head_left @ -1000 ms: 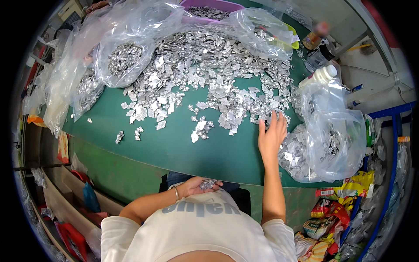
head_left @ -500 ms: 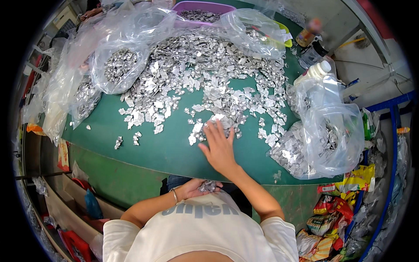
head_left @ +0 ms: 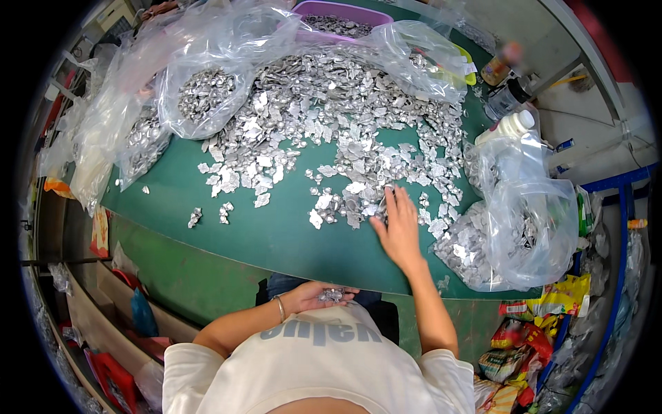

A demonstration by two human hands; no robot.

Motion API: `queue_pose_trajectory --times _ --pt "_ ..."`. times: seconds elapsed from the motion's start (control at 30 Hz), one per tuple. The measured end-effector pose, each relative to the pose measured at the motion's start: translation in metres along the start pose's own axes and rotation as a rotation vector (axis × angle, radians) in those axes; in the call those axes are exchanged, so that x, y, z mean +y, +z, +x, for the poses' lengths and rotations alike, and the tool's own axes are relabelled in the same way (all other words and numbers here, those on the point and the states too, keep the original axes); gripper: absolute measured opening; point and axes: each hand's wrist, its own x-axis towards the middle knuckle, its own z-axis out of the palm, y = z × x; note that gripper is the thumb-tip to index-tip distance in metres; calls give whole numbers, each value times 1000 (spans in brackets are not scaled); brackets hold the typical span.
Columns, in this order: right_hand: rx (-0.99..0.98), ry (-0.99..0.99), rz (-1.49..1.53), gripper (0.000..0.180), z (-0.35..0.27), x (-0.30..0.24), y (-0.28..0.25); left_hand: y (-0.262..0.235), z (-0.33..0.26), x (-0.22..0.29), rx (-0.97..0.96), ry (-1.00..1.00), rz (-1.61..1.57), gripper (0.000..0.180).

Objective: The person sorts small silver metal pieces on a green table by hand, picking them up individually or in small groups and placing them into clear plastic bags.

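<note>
Across the middle of the frame I see small metal pieces (head_left: 324, 103), some faces bright and glossy, others dull grey with rough, jagged edges. Beneath them, the table (head_left: 269, 221) looks smooth, with a faint sheen. The bags (head_left: 114, 121) at upper left are thin, crinkled plastic, clear and shiny. Smooth plastic makes the tub (head_left: 379, 15) at top centre and the bottle (head_left: 514, 126) at upper right. The shirt (head_left: 310, 372), bottom centre, is soft matt cloth.

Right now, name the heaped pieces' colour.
The heaped pieces are silvery grey, shown in the head view.
</note>
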Motion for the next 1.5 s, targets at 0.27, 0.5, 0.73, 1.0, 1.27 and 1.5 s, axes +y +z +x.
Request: queue_pose_trajectory --times 0.27,0.5,0.73,1.0,1.27,1.5 --pt "-98 -178 129 70 -5 -71 34 6 0 1 15 -25 8 39" --pt "180 -25 515 25 20 -53 -1 9 -7 1 92 33 0 31" --pt "117 -83 -18 24 3 -29 9 -4 -2 -2 -1 46 -36 22" --pt "209 -2 36 25 4 -25 -9 4 -4 0 59 38 97 26" --pt "223 31 135 15 -1 -15 -11 30 -36 8 -148 67 356 34" --pt "146 31 -64 28 -9 -11 -20 31 -43 6 -228 110 216 34"
